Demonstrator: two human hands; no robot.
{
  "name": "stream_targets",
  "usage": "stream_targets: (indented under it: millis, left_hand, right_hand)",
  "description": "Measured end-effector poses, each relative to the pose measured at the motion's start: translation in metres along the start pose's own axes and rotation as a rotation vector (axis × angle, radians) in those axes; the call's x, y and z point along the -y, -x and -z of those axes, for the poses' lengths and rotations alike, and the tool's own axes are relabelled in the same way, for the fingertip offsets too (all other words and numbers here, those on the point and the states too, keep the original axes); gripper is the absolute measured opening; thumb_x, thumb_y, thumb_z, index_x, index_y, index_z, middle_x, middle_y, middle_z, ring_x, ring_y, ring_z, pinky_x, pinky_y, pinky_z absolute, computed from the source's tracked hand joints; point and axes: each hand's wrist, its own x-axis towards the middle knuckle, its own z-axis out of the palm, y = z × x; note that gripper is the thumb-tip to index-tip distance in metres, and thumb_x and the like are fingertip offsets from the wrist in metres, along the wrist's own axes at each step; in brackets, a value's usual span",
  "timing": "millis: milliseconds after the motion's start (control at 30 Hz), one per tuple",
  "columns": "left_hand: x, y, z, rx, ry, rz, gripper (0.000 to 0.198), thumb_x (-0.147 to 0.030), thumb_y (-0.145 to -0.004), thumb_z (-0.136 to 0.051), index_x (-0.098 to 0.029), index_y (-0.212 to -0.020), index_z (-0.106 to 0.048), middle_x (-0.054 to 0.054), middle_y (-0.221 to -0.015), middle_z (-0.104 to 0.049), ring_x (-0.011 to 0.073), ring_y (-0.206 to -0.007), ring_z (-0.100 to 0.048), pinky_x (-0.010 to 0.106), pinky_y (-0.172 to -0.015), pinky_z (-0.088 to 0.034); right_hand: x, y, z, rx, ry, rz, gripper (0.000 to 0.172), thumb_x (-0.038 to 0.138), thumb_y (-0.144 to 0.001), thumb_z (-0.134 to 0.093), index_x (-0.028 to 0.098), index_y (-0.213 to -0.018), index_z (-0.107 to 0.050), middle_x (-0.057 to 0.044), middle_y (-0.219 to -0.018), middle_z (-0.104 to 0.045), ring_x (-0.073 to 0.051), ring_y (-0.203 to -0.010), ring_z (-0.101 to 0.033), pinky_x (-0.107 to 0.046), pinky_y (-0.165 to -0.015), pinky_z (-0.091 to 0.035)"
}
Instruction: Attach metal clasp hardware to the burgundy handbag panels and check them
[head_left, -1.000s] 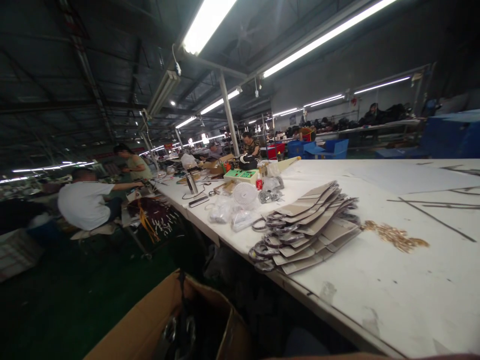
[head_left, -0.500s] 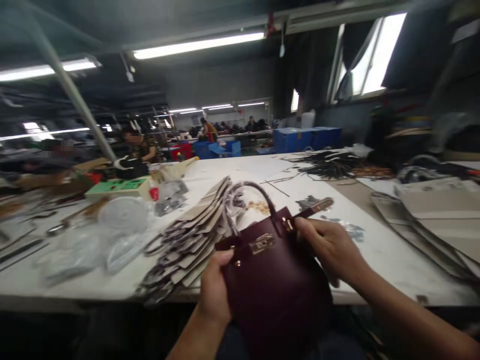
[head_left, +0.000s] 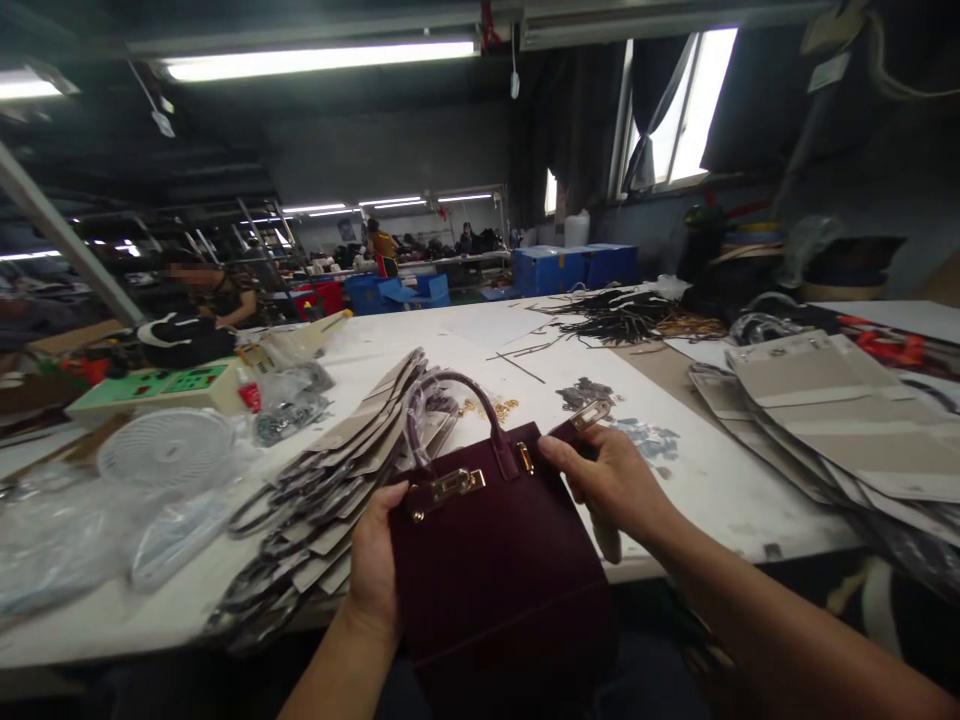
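Note:
A dark burgundy handbag (head_left: 495, 560) is held up at the table's front edge, its plastic-wrapped handle (head_left: 454, 385) arching over the top. Gold hardware sits on its front: a clasp plate (head_left: 459, 484) and a small metal loop (head_left: 525, 458). My left hand (head_left: 375, 560) grips the bag's left upper edge, thumb in front and fingers hidden behind. At the right upper corner, my right hand (head_left: 607, 475) pinches a burgundy strap with a gold-framed end (head_left: 591, 416). Behind the bag, stacked flat bag panels with handles (head_left: 345, 480) lie fanned across the table.
Gold pieces (head_left: 499, 410) and grey bits (head_left: 645, 440) lie on the white table (head_left: 465, 340). Beige panels (head_left: 847, 400) are stacked at right, black strips (head_left: 622, 310) at the back. A white fan (head_left: 165, 450) in plastic and a green-topped box (head_left: 165, 390) stand left. Other people are in the background.
The view has swung rightward, so things appear further left. The bag is turned with its front flatter to me, and both hands keep their hold on bag and strap.

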Motion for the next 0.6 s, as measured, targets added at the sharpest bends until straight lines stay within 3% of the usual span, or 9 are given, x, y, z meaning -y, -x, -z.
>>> stream_targets:
  millis: [233,400,533,600]
  left_hand:
    - [0.002,-0.001,0.008,-0.001,0.007,0.027,0.046,-0.034,-0.088,-0.057,-0.004,-0.119,-0.074,0.021,-0.11,-0.078,0.0401,-0.107,-0.073,0.058,-0.098,-0.057]
    - [-0.001,0.0,0.016,0.111,0.032,0.014,0.043,-0.033,-0.088,-0.055,-0.005,-0.114,-0.077,0.017,-0.1,-0.08,0.0374,-0.101,-0.075,0.056,-0.103,-0.054]
    - [-0.01,0.016,0.013,0.257,0.034,-0.026,0.05,-0.034,-0.085,-0.057,-0.007,-0.123,-0.074,0.017,-0.104,-0.079,0.0391,-0.109,-0.072,0.057,-0.109,-0.047]
    - [-0.009,0.029,0.005,0.27,0.011,-0.055,0.055,-0.038,-0.084,-0.058,-0.006,-0.126,-0.072,0.018,-0.108,-0.078,0.0394,-0.113,-0.071,0.056,-0.11,-0.045]
  right_hand:
    - [0.0,0.004,-0.003,0.032,-0.021,-0.037,0.053,0.069,-0.085,-0.068,0.016,-0.087,-0.072,0.0,-0.054,-0.058,-0.016,-0.05,-0.055,-0.025,-0.047,-0.04]
    - [0.0,0.004,-0.005,0.003,0.014,-0.063,0.057,0.074,-0.082,-0.068,0.017,-0.074,-0.069,-0.002,-0.052,-0.057,-0.018,-0.047,-0.056,-0.026,-0.043,-0.038]
    - [0.003,0.016,-0.009,-0.052,0.04,0.057,0.051,0.073,-0.082,-0.069,0.022,-0.091,-0.075,-0.002,-0.054,-0.058,-0.023,-0.049,-0.06,-0.03,-0.043,-0.041]
    - [0.007,0.027,-0.017,-0.136,0.101,0.177,0.043,0.069,-0.08,-0.073,0.026,-0.088,-0.074,-0.003,-0.052,-0.058,-0.024,-0.047,-0.059,-0.031,-0.041,-0.04]
